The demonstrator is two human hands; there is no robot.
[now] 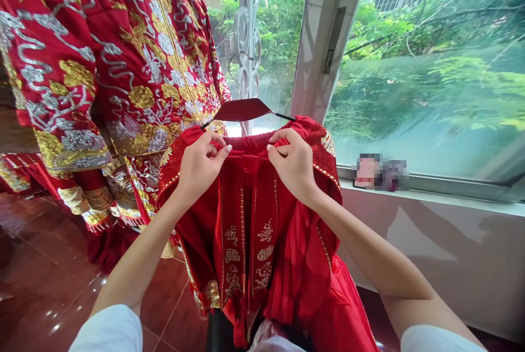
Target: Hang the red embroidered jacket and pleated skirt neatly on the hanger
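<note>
Holding the red garment (235,210) level, below and between the hands, calls for light, matched tension: the left hand (205,162) and right hand (292,163) each pinch its upper edge between thumb and fingers, and a soft grip should spare the cloth. Satiny, pleated folds (293,264) drop beneath the right hand, beside flatter, straight-edged panels (264,204) midway between both. Just beyond the fingers are a broad, trapezoid-topped hanger (243,110) and the gathered waistband (251,144); smallest, raised gold beading (243,232) trims the panels below.
</note>
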